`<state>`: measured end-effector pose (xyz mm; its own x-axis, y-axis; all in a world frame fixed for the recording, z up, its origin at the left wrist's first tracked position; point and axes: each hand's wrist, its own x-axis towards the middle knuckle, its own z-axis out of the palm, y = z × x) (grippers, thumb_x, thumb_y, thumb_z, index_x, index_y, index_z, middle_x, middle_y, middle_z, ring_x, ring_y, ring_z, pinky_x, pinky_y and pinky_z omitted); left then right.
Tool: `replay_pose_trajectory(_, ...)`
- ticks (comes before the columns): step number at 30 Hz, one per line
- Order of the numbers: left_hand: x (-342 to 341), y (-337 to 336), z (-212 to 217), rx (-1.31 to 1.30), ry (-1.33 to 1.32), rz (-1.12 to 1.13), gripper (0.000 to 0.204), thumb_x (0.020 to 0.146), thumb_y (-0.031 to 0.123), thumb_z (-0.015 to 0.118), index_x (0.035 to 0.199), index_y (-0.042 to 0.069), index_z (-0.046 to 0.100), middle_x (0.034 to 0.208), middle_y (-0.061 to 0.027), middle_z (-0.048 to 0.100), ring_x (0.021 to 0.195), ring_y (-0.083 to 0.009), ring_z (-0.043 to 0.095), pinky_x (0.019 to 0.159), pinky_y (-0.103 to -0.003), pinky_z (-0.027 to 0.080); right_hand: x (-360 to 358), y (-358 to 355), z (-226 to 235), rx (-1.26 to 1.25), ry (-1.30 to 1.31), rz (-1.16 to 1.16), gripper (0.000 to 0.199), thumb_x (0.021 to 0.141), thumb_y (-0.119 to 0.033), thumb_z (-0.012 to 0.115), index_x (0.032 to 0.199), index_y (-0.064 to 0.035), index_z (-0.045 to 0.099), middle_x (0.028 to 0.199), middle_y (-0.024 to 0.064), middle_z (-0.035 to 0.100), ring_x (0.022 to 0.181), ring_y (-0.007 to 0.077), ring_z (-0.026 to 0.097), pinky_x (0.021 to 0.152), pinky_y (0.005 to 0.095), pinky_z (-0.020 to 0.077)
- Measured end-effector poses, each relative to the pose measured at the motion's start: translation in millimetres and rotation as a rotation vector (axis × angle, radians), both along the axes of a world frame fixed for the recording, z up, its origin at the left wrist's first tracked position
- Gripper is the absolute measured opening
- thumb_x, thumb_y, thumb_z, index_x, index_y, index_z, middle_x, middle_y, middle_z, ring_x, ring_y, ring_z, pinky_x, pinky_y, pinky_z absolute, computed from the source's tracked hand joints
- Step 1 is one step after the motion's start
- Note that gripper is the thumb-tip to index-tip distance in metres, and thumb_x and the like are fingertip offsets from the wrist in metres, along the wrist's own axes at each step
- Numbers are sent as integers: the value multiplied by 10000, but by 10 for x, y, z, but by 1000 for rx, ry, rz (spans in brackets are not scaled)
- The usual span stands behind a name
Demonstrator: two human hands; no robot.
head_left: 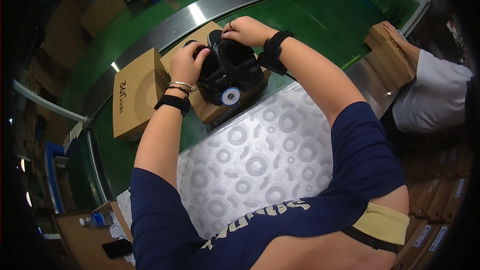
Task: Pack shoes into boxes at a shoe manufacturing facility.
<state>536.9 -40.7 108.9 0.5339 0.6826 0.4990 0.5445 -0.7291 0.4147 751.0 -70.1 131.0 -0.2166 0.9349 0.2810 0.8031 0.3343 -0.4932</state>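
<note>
A pair of black shoes (240, 65) rests side by side on a brown cardboard shoe box (201, 107) in front of me. A round white and blue tag (230, 97) hangs at the near end of the pair. My left hand (187, 64) is closed on the far end of the left shoe, thumb on top. My right hand (250, 32) pinches the far end of the right shoe, its fingertips partly hidden. Close on this side of the box lies a sheet of white wrapping paper (260, 152) with grey ring prints.
Another brown shoe box (136, 95) stands left on the green conveyor belt (310, 20), which has a metal rim (197, 14). At right a co-worker's hand (393, 32) touches a box (387, 52). A bottle (97, 219) and a dark phone-like slab (116, 249) lie lower left.
</note>
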Motion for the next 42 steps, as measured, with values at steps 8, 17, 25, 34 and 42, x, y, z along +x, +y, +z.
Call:
replay_pose_trajectory(8,9,175,-44,-244,-188,78,187,777,149,597,861,-18,609,713,-95,625,626,-149,578,628,-269,446,28,102,28,-129,66,42,286,802,-260,581,884,10,629,783,117,632,723,201,587,662,300,449)
replay_pose_trajectory(17,101,530,-120,-274,44,285,317,800,296,545,747,-11,599,659,-164,580,613,-268,548,626,-351,423,19,299,-195,-270,221,23,330,826,-312,544,823,14,600,675,63,565,639,137,489,621,284,406)
replay_pose_trajectory(25,29,209,-122,-191,-264,346,314,827,285,535,778,-20,590,655,-131,586,622,-210,560,605,-332,422,-163,82,-62,-78,71,-67,251,819,-240,541,900,-19,625,839,157,625,794,277,591,720,335,444)
replay_pose_trajectory(34,-1113,-1659,-137,-493,-45,-48,383,764,84,608,1106,-24,476,928,-116,604,853,-199,579,760,-294,461,-1235,-676,-3,144,-601,250,395,660,-132,649,1032,-66,530,846,134,596,843,277,573,775,374,420)
replay_pose_trajectory(42,-1845,-2816,57,-478,-958,-79,936,777,567,514,1363,14,37,1350,-174,248,1224,-272,298,1015,-369,223,-2262,-1943,807,-72,707,587,686,762,-96,658,1329,-73,273,1042,88,542,1009,161,513,838,255,426)
